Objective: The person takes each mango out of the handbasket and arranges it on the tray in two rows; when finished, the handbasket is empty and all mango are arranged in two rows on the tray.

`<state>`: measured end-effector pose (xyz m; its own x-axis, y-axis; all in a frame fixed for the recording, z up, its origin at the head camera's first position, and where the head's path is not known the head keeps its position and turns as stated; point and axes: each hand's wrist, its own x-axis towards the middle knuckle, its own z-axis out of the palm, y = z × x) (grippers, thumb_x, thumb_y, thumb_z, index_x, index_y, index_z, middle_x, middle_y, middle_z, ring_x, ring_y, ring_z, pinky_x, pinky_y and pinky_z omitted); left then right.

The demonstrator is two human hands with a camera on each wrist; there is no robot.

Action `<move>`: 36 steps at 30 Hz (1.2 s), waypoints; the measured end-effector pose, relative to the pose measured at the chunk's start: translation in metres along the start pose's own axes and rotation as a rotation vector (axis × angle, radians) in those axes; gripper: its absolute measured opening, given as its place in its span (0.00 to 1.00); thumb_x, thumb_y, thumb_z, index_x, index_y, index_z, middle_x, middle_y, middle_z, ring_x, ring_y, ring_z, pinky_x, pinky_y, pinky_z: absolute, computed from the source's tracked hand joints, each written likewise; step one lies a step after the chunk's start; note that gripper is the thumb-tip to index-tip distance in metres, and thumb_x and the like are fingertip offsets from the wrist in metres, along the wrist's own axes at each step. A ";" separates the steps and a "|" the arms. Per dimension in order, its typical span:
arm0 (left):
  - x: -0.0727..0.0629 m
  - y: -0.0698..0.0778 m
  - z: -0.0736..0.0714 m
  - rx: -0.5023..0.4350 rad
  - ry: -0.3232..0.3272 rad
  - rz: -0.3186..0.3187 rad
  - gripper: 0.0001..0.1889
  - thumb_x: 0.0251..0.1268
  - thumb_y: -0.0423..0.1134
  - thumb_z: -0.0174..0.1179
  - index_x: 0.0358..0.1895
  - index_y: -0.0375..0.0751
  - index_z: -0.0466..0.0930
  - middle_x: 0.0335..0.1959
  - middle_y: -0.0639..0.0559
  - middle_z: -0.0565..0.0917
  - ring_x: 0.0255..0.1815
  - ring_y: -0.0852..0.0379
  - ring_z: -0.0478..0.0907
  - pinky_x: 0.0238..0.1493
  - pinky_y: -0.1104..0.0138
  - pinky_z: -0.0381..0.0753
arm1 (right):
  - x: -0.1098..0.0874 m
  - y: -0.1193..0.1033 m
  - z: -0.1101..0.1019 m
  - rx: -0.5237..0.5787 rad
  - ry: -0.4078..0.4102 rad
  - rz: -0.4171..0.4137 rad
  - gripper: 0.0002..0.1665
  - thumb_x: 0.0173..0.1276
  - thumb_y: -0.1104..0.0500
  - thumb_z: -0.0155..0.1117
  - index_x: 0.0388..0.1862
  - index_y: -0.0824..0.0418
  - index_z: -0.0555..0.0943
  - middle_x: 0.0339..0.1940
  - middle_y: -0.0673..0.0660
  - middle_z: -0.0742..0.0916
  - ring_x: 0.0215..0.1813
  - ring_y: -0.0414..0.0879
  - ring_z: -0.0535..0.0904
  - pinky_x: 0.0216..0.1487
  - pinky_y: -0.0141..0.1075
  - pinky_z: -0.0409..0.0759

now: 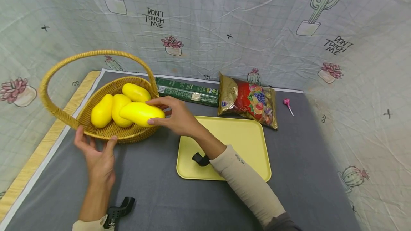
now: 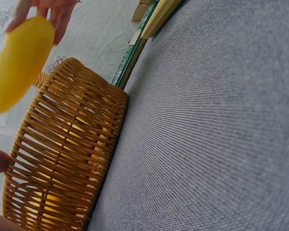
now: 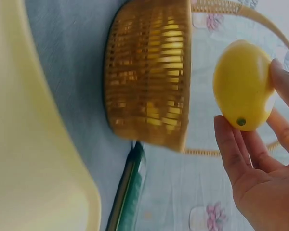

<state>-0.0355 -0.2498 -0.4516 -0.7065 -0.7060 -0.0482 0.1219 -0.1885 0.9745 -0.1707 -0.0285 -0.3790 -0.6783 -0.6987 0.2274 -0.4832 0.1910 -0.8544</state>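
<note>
A woven wicker basket (image 1: 128,139) with a tall arched handle stands at the left of the table. Three yellow mangoes, such as the leftmost mango (image 1: 102,111), lie inside it. My left hand (image 1: 97,159) grips the basket's near rim, thumb and fingers apart along it. Over the basket's right side, my right hand (image 1: 176,115) holds another mango (image 1: 141,113) between thumb and fingers. In the right wrist view this held mango (image 3: 243,84) is raised clear of the rim, its dark stem end showing. The left wrist view shows the held mango (image 2: 21,62) above the wicker side.
A yellow tray (image 1: 237,145) lies right of the basket, under my right forearm. Behind it are a green package (image 1: 189,92) and a gold-and-red candy bag (image 1: 247,101). A pink lollipop (image 1: 287,102) lies farther right. A patterned cloth hangs along the back.
</note>
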 end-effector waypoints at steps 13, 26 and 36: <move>0.002 -0.001 0.000 -0.021 -0.013 0.016 0.50 0.69 0.18 0.61 0.81 0.63 0.44 0.86 0.57 0.41 0.87 0.59 0.43 0.83 0.62 0.55 | -0.032 0.026 -0.040 0.032 0.092 0.070 0.30 0.69 0.53 0.79 0.69 0.48 0.83 0.64 0.48 0.87 0.60 0.46 0.83 0.61 0.45 0.86; 0.003 -0.002 -0.001 -0.032 -0.020 0.020 0.51 0.69 0.17 0.60 0.82 0.62 0.43 0.86 0.57 0.42 0.86 0.59 0.43 0.84 0.59 0.54 | -0.069 0.060 -0.074 0.003 0.097 0.193 0.29 0.68 0.58 0.78 0.68 0.49 0.84 0.63 0.51 0.87 0.61 0.50 0.84 0.63 0.48 0.85; 0.003 -0.003 -0.001 -0.050 -0.027 0.031 0.51 0.69 0.17 0.60 0.82 0.61 0.43 0.86 0.57 0.42 0.87 0.58 0.43 0.84 0.60 0.52 | -0.089 0.081 -0.082 -0.041 0.074 0.282 0.30 0.67 0.64 0.77 0.68 0.54 0.84 0.67 0.54 0.86 0.66 0.53 0.83 0.65 0.45 0.84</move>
<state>-0.0369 -0.2523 -0.4546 -0.7203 -0.6935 -0.0113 0.1781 -0.2007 0.9633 -0.1948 0.1062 -0.4302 -0.8266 -0.5625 0.0184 -0.2912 0.3994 -0.8693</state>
